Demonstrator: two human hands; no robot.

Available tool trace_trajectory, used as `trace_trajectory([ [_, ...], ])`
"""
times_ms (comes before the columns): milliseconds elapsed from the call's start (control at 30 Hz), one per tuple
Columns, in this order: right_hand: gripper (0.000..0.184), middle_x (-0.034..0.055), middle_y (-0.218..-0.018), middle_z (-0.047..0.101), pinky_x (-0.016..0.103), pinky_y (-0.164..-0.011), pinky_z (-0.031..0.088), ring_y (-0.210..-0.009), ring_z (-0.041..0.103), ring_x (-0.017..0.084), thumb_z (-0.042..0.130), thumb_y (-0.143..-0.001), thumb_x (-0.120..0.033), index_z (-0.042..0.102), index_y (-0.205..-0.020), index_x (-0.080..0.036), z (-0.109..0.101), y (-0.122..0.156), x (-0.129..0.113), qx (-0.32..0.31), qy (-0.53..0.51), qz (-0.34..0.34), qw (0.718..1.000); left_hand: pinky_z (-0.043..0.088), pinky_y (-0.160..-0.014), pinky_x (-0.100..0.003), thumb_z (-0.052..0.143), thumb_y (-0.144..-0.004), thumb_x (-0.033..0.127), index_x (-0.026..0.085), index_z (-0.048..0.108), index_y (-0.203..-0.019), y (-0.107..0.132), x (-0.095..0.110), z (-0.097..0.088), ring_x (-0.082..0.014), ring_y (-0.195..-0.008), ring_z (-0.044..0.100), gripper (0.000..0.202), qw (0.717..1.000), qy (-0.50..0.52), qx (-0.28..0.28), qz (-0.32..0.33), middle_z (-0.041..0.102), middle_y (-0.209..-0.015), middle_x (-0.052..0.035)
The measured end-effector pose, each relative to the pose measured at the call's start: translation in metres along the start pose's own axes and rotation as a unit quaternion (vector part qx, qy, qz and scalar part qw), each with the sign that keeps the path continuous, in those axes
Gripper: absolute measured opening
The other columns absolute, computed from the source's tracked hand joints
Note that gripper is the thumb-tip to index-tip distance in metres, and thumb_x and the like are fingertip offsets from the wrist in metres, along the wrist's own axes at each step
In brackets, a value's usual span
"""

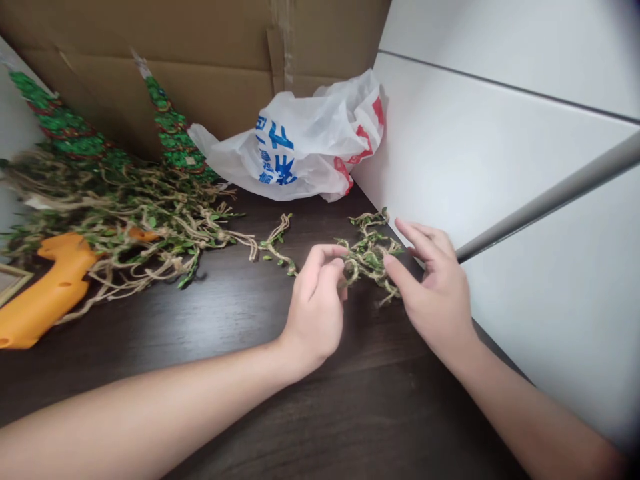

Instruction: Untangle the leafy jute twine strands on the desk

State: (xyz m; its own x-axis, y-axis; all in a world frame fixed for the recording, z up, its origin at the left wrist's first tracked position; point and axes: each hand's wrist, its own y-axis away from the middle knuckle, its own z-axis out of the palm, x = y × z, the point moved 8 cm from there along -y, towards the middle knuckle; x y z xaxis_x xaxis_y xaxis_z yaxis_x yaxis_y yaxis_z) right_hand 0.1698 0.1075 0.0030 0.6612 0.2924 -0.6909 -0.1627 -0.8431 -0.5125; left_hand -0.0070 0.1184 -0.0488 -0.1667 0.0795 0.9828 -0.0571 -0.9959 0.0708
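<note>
Working a small tangle (pixel 367 257) of leafy twine between both hands, toward the back right of the dark table (pixel 235 320), just beside the white wall (pixel 500 167). Pinching its left end with the left hand (pixel 315 303), fingers curled in and thumb meeting them on the cord. Touching its right edge with the right hand (pixel 435 293), thumb tip against the strands, forefinger and the rest reaching out spread above, not closing on anything. Judging by that, bunching or teasing the tangle into shape, and only partway along.

Calling, for any further move, for a light pinch and a slow pull. Looping over itself and catching by the leaves, so probably snagging under a hard tug. Needing the right fingers closing on one strand before pulling against the left.

Looking thin and rough: tan cord twisting in loose loops, carrying small green leaves along its length, trailing ends toward the wall and toward the near side. Lying low on the wood, seemingly not lifting off it.

Lying apart to the left, a short loose strand (pixel 275 243); beyond that, a big pile (pixel 140 220) of the same twine, covering part of an orange tool (pixel 45 293). Standing behind, green glittery cones (pixel 65 127), a plastic bag (pixel 300 143) and cardboard (pixel 200 67).
</note>
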Motion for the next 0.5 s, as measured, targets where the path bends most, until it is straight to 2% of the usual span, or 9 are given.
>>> trace_trajectory([
  [67,0.038,0.0112,-0.130,0.065,0.050,-0.105,0.052,-0.125,0.062,0.029,0.069,-0.094,-0.026,0.067,-0.132,-0.026,-0.001,0.004,-0.011,-0.001,-0.008,-0.026,1.000,0.043,-0.053,-0.025,0.043,-0.102,0.025,0.024,0.059,-0.116,0.000,0.000,0.001,-0.0142,-0.063,0.052,0.021,1.000,0.024,-0.008,-0.004,0.054,-0.074,0.0024],
  [133,0.023,0.0081,-0.112,0.068,0.043,-0.093,0.055,-0.105,0.066,0.026,0.068,-0.094,-0.023,0.067,-0.117,-0.026,-0.003,0.007,-0.020,-0.010,-0.031,-0.031,0.999,0.046,-0.056,-0.026,0.041,-0.105,0.031,0.024,0.056,-0.122,0.000,0.001,0.002,-0.0163,-0.069,0.057,0.023,0.999,0.048,-0.021,0.007,0.055,-0.076,0.0013],
  [200,0.008,0.0037,-0.092,0.067,0.037,-0.077,0.054,-0.082,0.064,0.020,0.067,-0.095,-0.021,0.065,-0.103,-0.025,0.001,0.009,-0.025,-0.054,-0.047,-0.029,0.997,0.051,-0.061,-0.028,0.039,-0.108,0.041,0.024,0.053,-0.126,-0.001,0.002,0.003,-0.0177,-0.074,0.060,0.028,0.997,0.068,-0.031,0.027,0.057,-0.080,0.0005],
  [267,0.005,0.0003,-0.079,0.064,0.033,-0.065,0.050,-0.068,0.059,0.017,0.067,-0.095,-0.020,0.064,-0.095,-0.025,0.011,0.013,-0.029,-0.129,-0.045,-0.035,0.990,0.055,-0.071,-0.031,0.039,-0.109,0.049,0.023,0.053,-0.128,-0.001,0.002,0.002,-0.0181,-0.077,0.063,0.035,0.996,0.070,-0.025,0.041,0.061,-0.085,-0.0010],
  [367,0.006,-0.0004,-0.078,0.067,0.031,-0.062,0.048,-0.066,0.059,0.015,0.069,-0.093,-0.019,0.066,-0.095,-0.023,0.029,0.020,-0.031,-0.220,-0.023,-0.049,0.974,0.056,-0.083,-0.034,0.038,-0.109,0.055,0.023,0.054,-0.132,-0.001,0.001,0.001,-0.0195,-0.086,0.068,0.042,0.997,0.054,-0.011,0.047,0.069,-0.096,-0.0055],
  [500,0.006,0.0009,-0.085,0.070,0.032,-0.064,0.049,-0.071,0.061,0.016,0.072,-0.093,-0.022,0.067,-0.095,-0.024,0.036,0.020,-0.026,-0.229,-0.009,-0.052,0.972,0.057,-0.088,-0.037,0.039,-0.108,0.056,0.025,0.056,-0.139,0.002,0.003,0.004,-0.0226,-0.096,0.070,0.047,0.998,0.024,-0.014,0.052,0.074,-0.107,-0.0094],
])
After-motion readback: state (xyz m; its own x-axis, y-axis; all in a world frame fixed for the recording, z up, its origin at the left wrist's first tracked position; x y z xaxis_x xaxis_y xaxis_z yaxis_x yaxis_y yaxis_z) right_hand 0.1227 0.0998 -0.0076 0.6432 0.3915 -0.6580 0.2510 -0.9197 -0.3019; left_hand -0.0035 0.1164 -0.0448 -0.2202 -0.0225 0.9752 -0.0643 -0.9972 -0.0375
